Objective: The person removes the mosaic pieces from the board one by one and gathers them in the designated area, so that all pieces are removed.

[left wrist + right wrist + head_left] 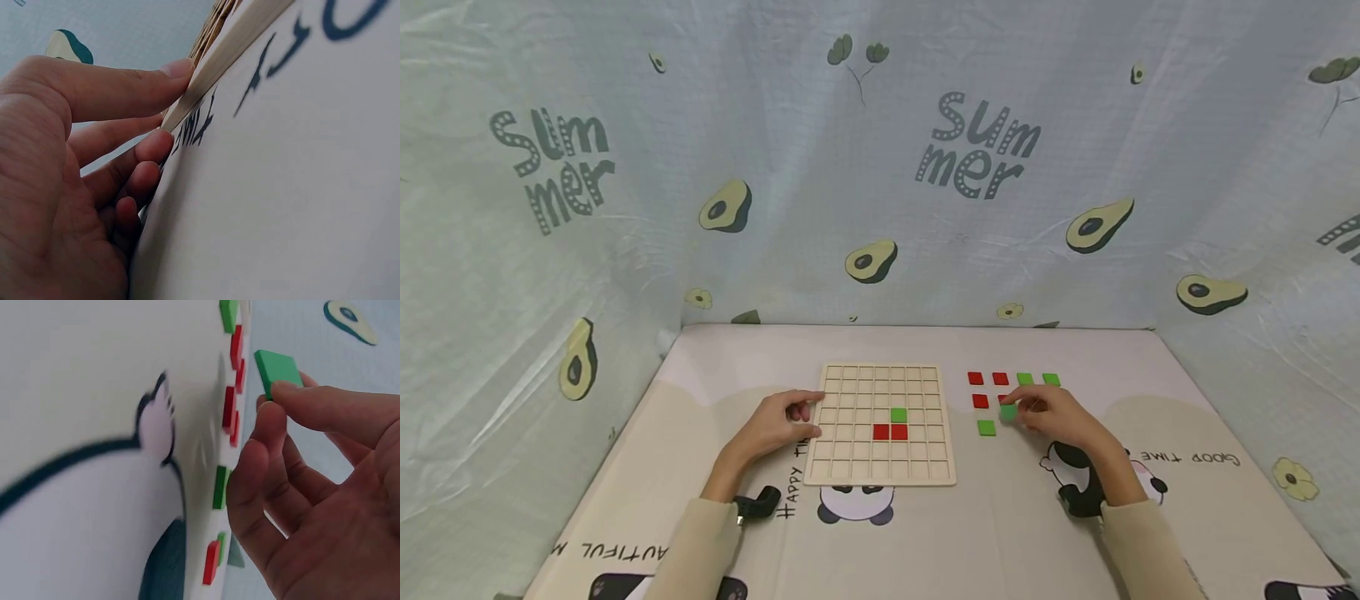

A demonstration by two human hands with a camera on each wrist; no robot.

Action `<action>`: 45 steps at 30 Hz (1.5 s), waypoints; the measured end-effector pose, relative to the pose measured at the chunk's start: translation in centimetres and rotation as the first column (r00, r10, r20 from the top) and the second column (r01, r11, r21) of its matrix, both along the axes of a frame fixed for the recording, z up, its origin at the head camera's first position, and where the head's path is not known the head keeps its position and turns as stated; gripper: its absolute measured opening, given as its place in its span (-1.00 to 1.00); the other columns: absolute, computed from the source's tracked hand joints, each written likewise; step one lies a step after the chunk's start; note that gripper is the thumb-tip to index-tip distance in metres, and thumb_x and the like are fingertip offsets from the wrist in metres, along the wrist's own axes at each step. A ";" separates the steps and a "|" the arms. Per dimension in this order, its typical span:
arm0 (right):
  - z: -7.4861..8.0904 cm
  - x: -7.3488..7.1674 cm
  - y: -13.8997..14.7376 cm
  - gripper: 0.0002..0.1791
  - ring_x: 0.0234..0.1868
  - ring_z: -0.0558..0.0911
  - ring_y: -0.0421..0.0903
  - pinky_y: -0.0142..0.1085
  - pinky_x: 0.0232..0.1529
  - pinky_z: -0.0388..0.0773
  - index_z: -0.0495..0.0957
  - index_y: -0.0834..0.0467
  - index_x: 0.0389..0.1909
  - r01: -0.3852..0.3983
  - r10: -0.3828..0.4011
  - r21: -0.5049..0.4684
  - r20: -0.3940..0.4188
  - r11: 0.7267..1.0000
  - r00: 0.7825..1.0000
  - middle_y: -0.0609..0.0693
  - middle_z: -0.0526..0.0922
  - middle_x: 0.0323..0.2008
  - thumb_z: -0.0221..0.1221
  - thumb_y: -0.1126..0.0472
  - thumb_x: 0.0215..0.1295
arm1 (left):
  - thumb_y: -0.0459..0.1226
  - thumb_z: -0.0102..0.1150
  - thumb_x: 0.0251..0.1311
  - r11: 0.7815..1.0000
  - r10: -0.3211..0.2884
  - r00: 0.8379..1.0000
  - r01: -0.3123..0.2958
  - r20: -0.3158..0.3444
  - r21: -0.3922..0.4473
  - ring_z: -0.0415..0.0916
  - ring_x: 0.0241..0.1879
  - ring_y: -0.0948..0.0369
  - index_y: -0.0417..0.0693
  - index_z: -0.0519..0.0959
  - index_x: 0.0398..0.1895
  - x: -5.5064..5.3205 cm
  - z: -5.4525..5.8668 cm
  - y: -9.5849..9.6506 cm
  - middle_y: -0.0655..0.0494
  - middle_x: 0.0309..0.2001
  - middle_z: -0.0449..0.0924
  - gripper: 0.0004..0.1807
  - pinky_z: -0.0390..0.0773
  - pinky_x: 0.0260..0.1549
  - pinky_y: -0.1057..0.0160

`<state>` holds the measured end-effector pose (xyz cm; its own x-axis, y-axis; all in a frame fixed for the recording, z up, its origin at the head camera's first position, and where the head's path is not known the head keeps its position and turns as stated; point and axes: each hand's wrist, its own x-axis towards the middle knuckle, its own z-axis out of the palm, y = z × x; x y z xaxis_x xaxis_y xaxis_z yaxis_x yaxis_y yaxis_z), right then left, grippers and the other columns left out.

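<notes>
Grid board [917,482]: flat on the desk [985,533], roughly square, rows running left to right.
Board cells: three filled, with one green tile [898,415] directly beyond the right-hand one of two adjoining red tiles [881,432]; most cells bare, so it looks like an early stage.
Loose tiles [987,427]: red and green, spread on the desk to the board's right, some partly hidden by the hand.
Right hand [1056,414]: thumb and fingers clamped on the held green tile [281,367].
Held green tile: lifted off the desk, just beside the loose ones; square, no long axis; tilted, free edge jutting past the fingertips toward the board.
Left hand [775,421]: thumb and forefinger apart, touching the board's left edge, seemingly steadying it.
</notes>
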<state>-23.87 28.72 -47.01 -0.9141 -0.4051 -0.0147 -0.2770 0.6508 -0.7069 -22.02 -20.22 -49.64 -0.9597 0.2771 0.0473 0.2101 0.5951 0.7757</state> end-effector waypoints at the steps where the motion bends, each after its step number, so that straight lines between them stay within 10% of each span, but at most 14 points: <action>1: -0.1 0.1 0.3 -0.70 -0.36 0.55 -0.13 -0.33 -0.36 0.56 0.70 0.16 0.03 0.009 -0.009 0.008 0.002 1.000 1.000 0.05 0.63 -0.24 0.16 0.38 0.33 | -0.26 0.50 0.05 1.000 -0.002 1.000 0.002 0.000 0.000 0.36 -0.30 0.19 -0.18 0.59 0.30 0.0 0.0 0.0 0.06 -0.33 0.50 -0.33 0.33 -0.27 0.31; 45: -0.4 0.6 0.9 -0.81 -0.38 0.51 -0.19 -0.35 -0.34 0.50 0.65 0.17 -0.10 -0.072 0.070 0.021 0.096 0.997 0.993 -0.02 0.59 -0.39 0.30 0.30 0.27 | -0.26 0.51 0.01 1.000 0.002 1.000 -0.003 -0.004 -0.009 0.37 -0.30 0.19 -0.21 0.59 0.29 -0.1 0.2 0.1 0.05 -0.32 0.51 -0.31 0.34 -0.26 0.32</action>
<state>-23.29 29.59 -47.37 -0.8769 -0.4678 -0.1109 -0.2555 0.6489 -0.7167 -22.16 -20.15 -49.49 -0.9602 0.2751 0.0487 0.2118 0.6027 0.7693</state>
